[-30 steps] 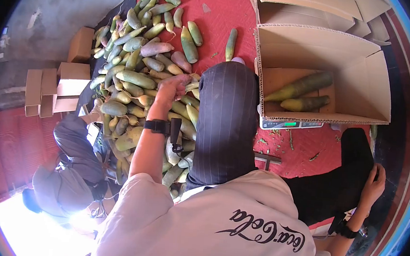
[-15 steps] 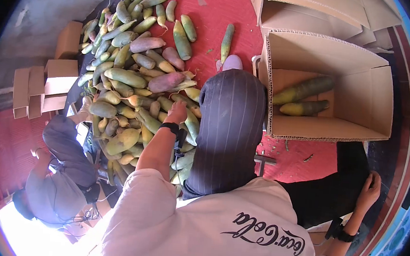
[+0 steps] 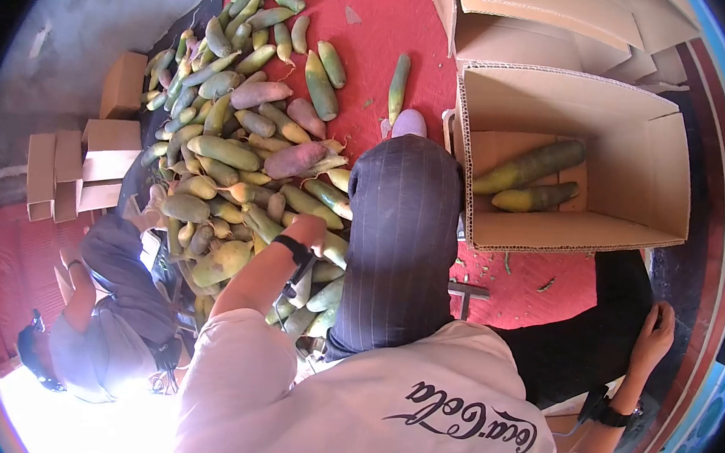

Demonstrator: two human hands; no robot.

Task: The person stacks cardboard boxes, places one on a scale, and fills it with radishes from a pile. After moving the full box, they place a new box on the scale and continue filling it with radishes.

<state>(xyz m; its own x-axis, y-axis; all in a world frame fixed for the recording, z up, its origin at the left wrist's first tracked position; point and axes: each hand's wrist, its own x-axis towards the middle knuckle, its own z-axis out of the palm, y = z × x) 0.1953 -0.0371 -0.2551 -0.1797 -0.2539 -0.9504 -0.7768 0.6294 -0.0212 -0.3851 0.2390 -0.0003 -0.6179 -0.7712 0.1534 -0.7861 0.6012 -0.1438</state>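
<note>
Green and purple-skinned radishes point(image 3: 224, 152) lie heaped on the left of the red floor covering. My left hand point(image 3: 308, 231), with a black band at the wrist, is over the heap's right edge beside my striped trouser knee. Its fingers are largely hidden, so any hold on a radish is unclear. Far to the right, my right hand point(image 3: 654, 331) rests on my black-clad leg, fingers extended and nothing held. Inside the open cardboard box point(image 3: 566, 238) are two green-yellow radishes point(image 3: 533, 167). Another single radish point(image 3: 399, 89) lies on the red covering near my shoe.
At the left another person point(image 3: 107, 338) sits by the heap, one hand at its edge. Small cardboard boxes point(image 3: 111, 147) stand along the left wall. More cardboard point(image 3: 558, 16) is stacked behind the open box. A metal bar point(image 3: 468, 291) shows beside my knee.
My left hand has moved down toward me, with its wrist turned. My right hand stays on my leg. The co-worker's head and arm have shifted. The view has tilted slightly.
</note>
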